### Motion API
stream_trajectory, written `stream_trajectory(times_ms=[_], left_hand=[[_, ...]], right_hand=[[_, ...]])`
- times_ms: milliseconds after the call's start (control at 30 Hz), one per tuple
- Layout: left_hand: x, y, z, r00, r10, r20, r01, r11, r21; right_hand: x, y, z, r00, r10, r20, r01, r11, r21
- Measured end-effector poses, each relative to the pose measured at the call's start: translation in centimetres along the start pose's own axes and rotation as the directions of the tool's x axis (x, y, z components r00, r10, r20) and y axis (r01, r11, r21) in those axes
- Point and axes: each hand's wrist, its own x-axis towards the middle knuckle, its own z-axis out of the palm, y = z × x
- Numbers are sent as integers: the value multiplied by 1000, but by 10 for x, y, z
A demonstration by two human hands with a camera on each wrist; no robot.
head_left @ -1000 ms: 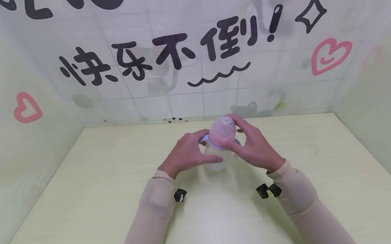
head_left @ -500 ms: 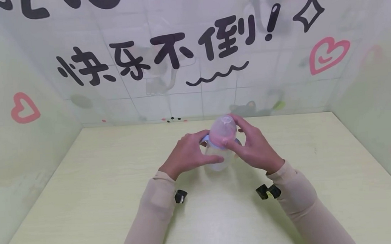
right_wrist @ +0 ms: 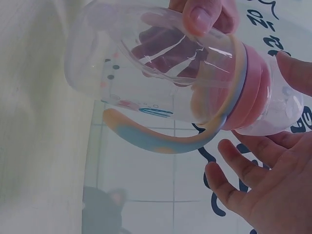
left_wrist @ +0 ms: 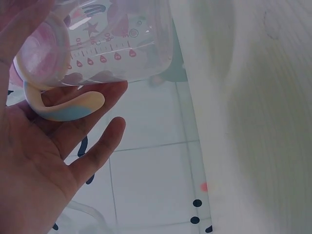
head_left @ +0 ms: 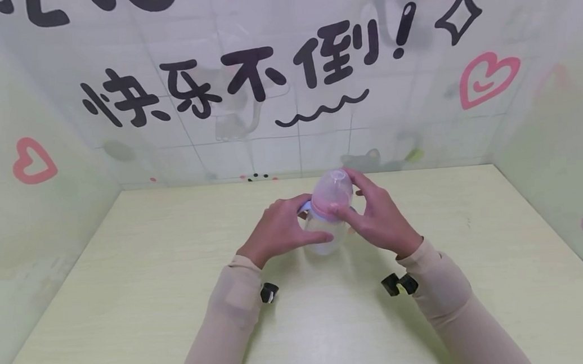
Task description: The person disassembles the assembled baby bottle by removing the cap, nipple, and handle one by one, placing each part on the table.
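A clear baby bottle (head_left: 320, 229) with a pink collar (right_wrist: 251, 87) and a see-through dome cap (head_left: 336, 183) stands nearly upright between both hands, cap up. Two curved handles branch from its neck; one pale blue and peach handle (right_wrist: 161, 141) shows plainly in the right wrist view. My left hand (head_left: 278, 231) holds the bottle's body, thumb across the front and fingers behind by the other handle (left_wrist: 73, 109). With thumb and fingers around the collar and cap, my right hand (head_left: 380, 221) grips the top. Whether the base touches the table is unclear.
The pale wooden table (head_left: 178, 302) spreads around the hands. Behind it rises a back wall (head_left: 249, 157) with printed black lettering, and patterned side walls stand left and right. Each sleeve has a black device (head_left: 399, 284) near the wrist.
Both hands and the bottle stay almost in place, the hold unchanged. The head view has shifted slightly, so the wall print sits a little further left and higher.
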Motion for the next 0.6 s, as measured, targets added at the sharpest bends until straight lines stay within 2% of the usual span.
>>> stream_trajectory(times_ms=[233, 600], left_hand=[[-1, -1, 0, 1000, -27, -6, 27, 1000, -2], [-2, -1, -1, 998, -67, 3, 67, 998, -1]], right_hand=[[1, -3, -6, 999, -2, -34, 2, 1000, -12], [3, -3, -19, 987, -21, -159, 17, 999, -27]])
